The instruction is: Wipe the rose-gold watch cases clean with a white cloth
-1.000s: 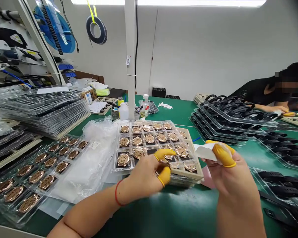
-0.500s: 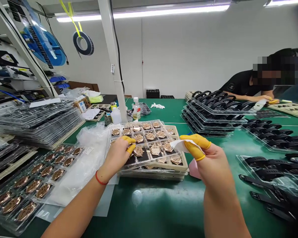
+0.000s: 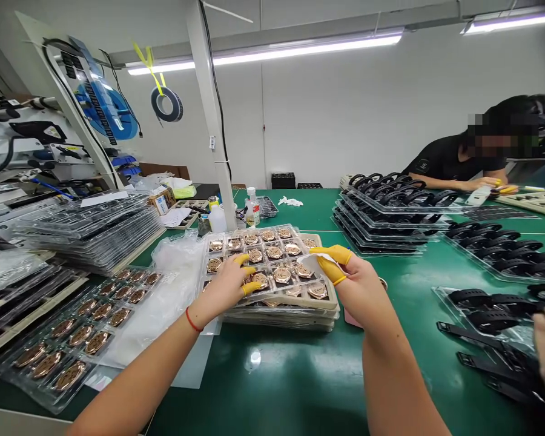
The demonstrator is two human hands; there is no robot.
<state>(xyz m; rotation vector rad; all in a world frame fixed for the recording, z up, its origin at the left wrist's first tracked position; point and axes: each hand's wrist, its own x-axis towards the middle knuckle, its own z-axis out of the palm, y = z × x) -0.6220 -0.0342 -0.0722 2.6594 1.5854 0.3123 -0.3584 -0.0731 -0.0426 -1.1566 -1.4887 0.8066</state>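
Head view: right hand [image 3: 358, 284] has moved in over round rose-gold watch cases [image 3: 281, 275], yellow-cotted fingers [image 3: 330, 268] pinching white folded wipe [image 3: 311, 261]; left hand [image 3: 222, 287] beside, its yellow-cotted fingertips [image 3: 249, 289] apart

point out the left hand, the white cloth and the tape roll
left hand [image 3: 222, 287], head view, on the back of the hand
white cloth [image 3: 317, 261], head view, on its exposed middle
tape roll [image 3: 154, 102], head view, on its dark ring

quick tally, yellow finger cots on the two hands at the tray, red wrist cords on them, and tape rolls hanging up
Yellow finger cots on the left hand: 2
Yellow finger cots on the right hand: 2
Red wrist cord: 1
Hanging tape roll: 1
Total: 6
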